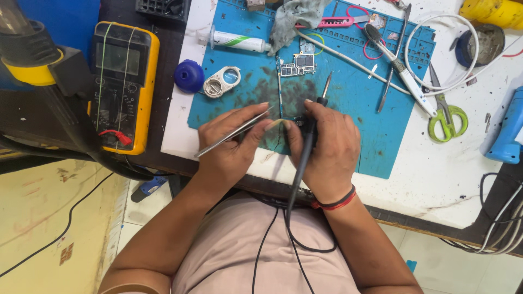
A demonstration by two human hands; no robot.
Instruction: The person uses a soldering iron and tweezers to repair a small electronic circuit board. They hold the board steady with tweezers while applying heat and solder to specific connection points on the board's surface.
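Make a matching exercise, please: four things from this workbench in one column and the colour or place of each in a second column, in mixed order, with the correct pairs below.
Things:
1. tweezers
2. soldering iron
3. multimeter
4. scissors

Place or colour:
A. yellow case, on the dark surface left of the blue mat
B. held in the right hand
C. green handles, on the white table right of the mat
D. held in the left hand

Pairs: 1-D, 2-B, 3-A, 4-C
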